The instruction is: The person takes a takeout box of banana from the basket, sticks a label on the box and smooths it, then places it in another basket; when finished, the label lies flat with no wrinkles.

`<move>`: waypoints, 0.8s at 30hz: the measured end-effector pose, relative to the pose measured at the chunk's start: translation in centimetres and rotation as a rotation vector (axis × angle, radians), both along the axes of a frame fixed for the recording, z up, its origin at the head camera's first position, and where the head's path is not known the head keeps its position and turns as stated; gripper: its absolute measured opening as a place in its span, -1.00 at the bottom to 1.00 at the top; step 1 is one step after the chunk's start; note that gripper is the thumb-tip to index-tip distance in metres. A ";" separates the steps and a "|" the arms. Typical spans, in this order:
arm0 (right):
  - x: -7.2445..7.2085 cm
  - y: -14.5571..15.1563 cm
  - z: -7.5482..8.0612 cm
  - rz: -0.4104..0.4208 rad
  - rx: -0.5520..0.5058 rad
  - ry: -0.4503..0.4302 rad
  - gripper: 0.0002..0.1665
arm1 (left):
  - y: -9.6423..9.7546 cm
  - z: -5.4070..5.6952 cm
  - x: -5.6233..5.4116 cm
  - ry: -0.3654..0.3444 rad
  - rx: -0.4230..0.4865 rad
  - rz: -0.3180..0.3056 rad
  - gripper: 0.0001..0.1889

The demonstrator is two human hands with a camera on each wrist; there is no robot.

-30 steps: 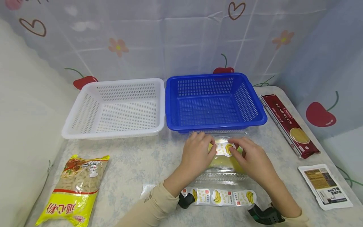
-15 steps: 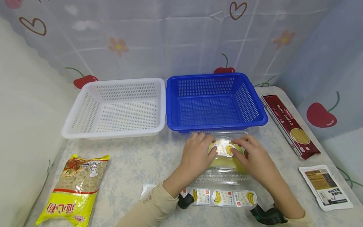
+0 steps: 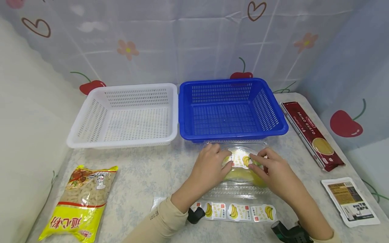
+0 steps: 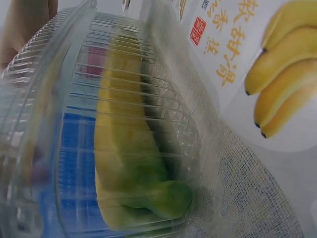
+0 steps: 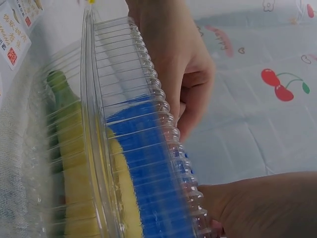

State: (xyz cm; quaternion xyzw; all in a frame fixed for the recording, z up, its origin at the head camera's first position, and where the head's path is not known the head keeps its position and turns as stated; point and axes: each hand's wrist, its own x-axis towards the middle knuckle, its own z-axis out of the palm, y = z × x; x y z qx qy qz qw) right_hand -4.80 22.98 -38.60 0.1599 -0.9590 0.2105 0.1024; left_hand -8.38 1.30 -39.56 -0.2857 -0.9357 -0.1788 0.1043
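A clear plastic clamshell box lies closed in front of the blue basket, with a banana inside. On top of its lid lies a banana label. My left hand rests at the label's left end, thumb and index finger touching the lid there. At the right end, my right hand touches the label's edge with thumb and index finger apart. A strip of banana labels lies on the table in front of the box, partly hidden by the left sleeve.
A white basket and a blue basket stand side by side at the back. To the left lies a yellow pasta bag. A red spaghetti pack and a white flat packet lie to the right.
The right thumb and fingertips have spread apart and slid slightly right at the label's end. The label now lies flatter on the lid. The left hand has hardly moved.
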 end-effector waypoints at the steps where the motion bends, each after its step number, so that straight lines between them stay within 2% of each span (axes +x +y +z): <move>1: 0.0 0.0 0.0 -0.001 0.002 0.001 -0.60 | 0.0 0.0 0.0 0.003 -0.009 -0.002 -0.71; 7: -0.1 -0.1 -0.4 0.012 -0.012 0.027 -0.61 | -0.1 0.0 -0.1 0.030 -0.044 -0.016 -0.66; 11: -0.1 -0.1 -0.5 0.024 -0.023 0.059 -0.62 | -0.1 0.0 -0.1 0.017 -0.022 -0.019 -0.63; 17: -0.1 -0.1 -0.6 0.031 -0.038 0.089 -0.63 | 0.0 0.0 -0.1 0.013 -0.027 -0.026 -0.69; 21: -0.2 -0.1 -0.5 0.037 -0.038 0.080 -0.63 | -0.1 0.0 -0.1 0.024 -0.021 -0.029 -0.69; 24: -0.3 0.1 -0.1 0.038 -0.052 0.047 -0.61 | -0.2 0.0 0.1 0.040 0.017 -0.035 -0.72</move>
